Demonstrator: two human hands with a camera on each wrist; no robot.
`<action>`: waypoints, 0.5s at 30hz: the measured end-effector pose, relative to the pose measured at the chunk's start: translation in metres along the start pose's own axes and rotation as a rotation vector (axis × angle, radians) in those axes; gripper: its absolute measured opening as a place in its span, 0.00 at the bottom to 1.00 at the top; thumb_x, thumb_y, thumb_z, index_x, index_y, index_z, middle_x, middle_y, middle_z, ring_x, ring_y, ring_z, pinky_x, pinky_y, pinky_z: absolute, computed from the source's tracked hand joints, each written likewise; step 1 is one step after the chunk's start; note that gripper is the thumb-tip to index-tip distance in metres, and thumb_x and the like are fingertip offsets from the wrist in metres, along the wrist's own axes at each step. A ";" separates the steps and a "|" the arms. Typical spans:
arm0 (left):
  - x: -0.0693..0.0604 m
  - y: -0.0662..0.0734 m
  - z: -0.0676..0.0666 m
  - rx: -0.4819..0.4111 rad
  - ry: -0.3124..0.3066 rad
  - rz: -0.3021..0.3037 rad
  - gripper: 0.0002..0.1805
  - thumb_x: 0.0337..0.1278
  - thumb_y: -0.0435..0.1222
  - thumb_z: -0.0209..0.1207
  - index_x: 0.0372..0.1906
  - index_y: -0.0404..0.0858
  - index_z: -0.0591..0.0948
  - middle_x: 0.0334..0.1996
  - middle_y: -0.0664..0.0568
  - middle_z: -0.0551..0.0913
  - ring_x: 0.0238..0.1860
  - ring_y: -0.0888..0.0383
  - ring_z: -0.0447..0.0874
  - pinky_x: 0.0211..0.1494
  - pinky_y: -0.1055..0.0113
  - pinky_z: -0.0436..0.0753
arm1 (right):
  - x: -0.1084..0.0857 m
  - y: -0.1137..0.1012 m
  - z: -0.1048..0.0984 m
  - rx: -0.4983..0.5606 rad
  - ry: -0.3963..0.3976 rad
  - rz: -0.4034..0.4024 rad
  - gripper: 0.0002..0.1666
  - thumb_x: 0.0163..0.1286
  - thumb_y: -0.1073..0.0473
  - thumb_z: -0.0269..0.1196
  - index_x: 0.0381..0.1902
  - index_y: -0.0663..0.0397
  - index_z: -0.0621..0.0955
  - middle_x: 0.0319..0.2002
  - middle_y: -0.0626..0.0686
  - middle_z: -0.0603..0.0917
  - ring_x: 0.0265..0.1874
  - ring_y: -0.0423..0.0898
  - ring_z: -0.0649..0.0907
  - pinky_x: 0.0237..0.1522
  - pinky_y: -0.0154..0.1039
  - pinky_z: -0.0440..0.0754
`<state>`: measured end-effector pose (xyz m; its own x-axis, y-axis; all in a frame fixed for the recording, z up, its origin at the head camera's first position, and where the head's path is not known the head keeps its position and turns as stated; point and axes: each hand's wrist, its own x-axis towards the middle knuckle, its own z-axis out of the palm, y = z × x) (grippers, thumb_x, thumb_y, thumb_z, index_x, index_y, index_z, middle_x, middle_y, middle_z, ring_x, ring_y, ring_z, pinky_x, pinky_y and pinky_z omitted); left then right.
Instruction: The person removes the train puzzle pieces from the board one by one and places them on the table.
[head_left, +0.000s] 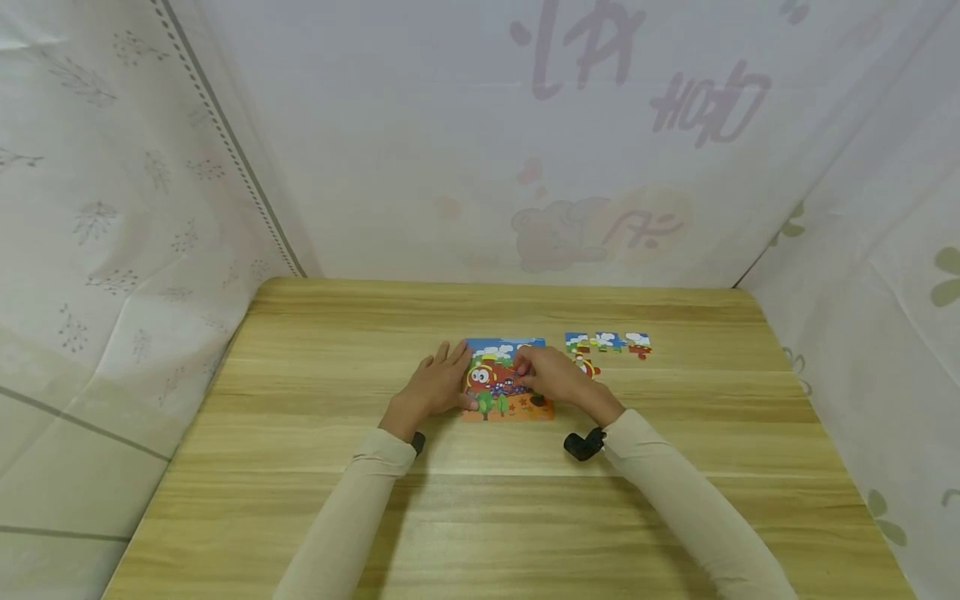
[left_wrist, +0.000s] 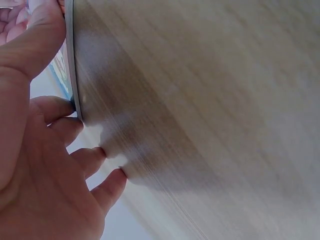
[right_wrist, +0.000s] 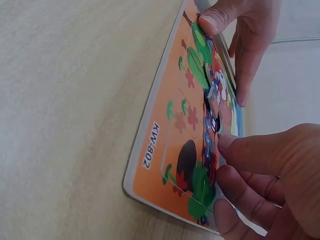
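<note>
A colourful puzzle board point(head_left: 517, 410) lies on the table, with a red cartoon figure, trees and an orange lower part. My left hand point(head_left: 435, 385) rests at its left edge, the thumb point(right_wrist: 215, 20) on the picture and the other fingers point(left_wrist: 90, 160) spread beside the rim. Over the board's right half, my right hand point(head_left: 557, 377) has its thumb and curled fingers close together, pinching a small puzzle piece at the surface; the fingers partly hide it. Some pieces near the figure stand slightly raised in the right wrist view.
Several loose puzzle pieces point(head_left: 606, 341) lie to the right of the board, one with red and yellow point(head_left: 588, 367) close to my right wrist. The wooden table point(head_left: 480, 517) is bordered by pale printed cloth point(head_left: 390, 150) behind and at both sides.
</note>
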<state>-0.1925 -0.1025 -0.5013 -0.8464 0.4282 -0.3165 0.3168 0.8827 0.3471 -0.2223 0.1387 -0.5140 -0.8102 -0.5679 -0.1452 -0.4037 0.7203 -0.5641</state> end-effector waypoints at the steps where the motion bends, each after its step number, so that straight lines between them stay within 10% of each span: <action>1: 0.000 0.000 0.000 0.000 -0.001 0.000 0.55 0.57 0.54 0.65 0.79 0.34 0.50 0.80 0.42 0.44 0.79 0.38 0.38 0.76 0.40 0.52 | 0.001 0.000 0.001 0.000 0.004 -0.001 0.10 0.70 0.63 0.64 0.48 0.54 0.80 0.38 0.47 0.83 0.37 0.41 0.82 0.41 0.38 0.81; 15: 0.002 -0.001 0.001 0.006 0.001 -0.002 0.54 0.58 0.54 0.65 0.79 0.34 0.50 0.80 0.42 0.45 0.79 0.38 0.38 0.76 0.40 0.53 | 0.005 -0.009 0.009 -0.112 0.029 0.073 0.09 0.70 0.53 0.65 0.44 0.50 0.85 0.37 0.47 0.82 0.31 0.39 0.79 0.34 0.36 0.79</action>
<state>-0.1940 -0.1022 -0.5029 -0.8474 0.4262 -0.3166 0.3175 0.8847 0.3413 -0.2188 0.1261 -0.5166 -0.8502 -0.5021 -0.1582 -0.3872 0.8000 -0.4583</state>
